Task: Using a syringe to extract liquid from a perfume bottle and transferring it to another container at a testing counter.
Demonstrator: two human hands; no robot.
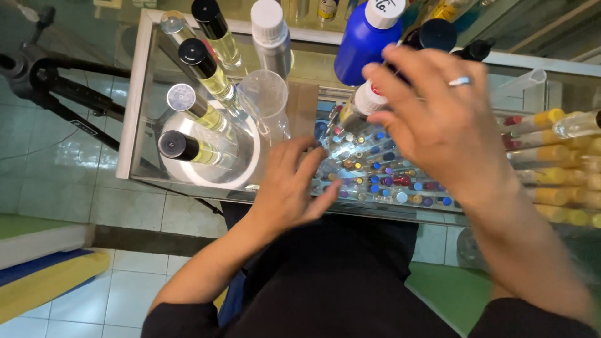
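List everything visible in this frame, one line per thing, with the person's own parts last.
glass counter: one, white-framed, centre
tall vials: four, yellow liquid, black or silver caps, left on counter
clear funnel: one, beside the vials
grey bottle: one, white cap, top centre
blue bottle: one, white cap, top centre
small capped bottles: many, mixed colours, under the glass
yellow-capped bottles: several, lying at right
tripod: one, black, left on the tiled floor
small bottle: one, white collar, tilted, held by right hand
left hand: on the counter edge, fingers partly curled, holding nothing visible
right hand: ring on one finger, grips the small bottle
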